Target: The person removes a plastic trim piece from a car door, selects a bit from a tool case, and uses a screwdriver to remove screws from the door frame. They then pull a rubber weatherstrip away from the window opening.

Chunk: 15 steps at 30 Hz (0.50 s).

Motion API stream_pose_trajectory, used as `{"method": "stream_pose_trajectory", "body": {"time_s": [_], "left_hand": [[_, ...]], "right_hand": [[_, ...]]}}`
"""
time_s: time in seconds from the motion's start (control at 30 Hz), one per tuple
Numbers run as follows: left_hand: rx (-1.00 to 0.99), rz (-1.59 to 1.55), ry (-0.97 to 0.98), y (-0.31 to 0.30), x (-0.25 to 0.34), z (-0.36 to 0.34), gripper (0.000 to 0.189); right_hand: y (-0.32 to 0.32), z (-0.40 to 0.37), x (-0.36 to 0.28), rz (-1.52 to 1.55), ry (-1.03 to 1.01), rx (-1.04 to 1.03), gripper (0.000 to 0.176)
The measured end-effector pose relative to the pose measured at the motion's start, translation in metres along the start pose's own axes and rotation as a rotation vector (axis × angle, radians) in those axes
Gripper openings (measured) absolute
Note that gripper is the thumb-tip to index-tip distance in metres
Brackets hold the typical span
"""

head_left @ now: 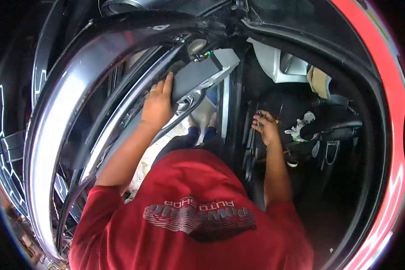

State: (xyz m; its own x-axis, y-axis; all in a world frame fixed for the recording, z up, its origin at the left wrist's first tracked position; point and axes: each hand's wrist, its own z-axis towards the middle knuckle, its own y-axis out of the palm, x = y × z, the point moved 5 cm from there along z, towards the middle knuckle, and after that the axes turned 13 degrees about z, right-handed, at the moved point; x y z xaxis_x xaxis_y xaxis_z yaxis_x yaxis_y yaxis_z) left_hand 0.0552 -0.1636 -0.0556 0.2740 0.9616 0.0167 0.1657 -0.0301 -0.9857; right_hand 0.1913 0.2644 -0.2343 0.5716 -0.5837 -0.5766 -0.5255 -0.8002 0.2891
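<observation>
My left hand (159, 101) lies along the upper edge of a grey door panel (197, 77), fingers over the edge and thumb hidden. The panel sits on the inner side of the open car door (126, 105). Its lighter grey end (228, 57) points toward the door hinge. My right hand (266, 127) is over the dark car floor, fingers curled and pinched together around something small and dark that I cannot make out. A bit of yellow shows just beside that hand.
Crumpled white paper (300, 128) lies on the dark interior to the right. Beyond it are a light grey trim piece (285, 67) and a brown cardboard-like piece (318, 82). The red car body edge (393, 112) curves along the right. My feet stand between door and sill.
</observation>
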Motion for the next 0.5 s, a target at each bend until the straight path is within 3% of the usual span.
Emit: {"method": "stream_pose_trajectory", "body": {"time_s": [0.1, 0.27, 0.5], "left_hand": [[-0.078, -0.015, -0.024, -0.004, -0.001, -0.011, 0.110], [0.099, -0.057, 0.090, -0.015, -0.007, -0.032, 0.106], [0.176, -0.054, 0.290, -0.020, -0.026, -0.089, 0.099]], "right_hand": [[-0.029, 0.003, 0.029, -0.052, 0.031, 0.079, 0.047], [-0.051, -0.020, 0.074, -0.054, 0.000, 0.167, 0.044], [-0.054, -0.066, 0.191, -0.069, 0.066, 0.333, 0.048]]}}
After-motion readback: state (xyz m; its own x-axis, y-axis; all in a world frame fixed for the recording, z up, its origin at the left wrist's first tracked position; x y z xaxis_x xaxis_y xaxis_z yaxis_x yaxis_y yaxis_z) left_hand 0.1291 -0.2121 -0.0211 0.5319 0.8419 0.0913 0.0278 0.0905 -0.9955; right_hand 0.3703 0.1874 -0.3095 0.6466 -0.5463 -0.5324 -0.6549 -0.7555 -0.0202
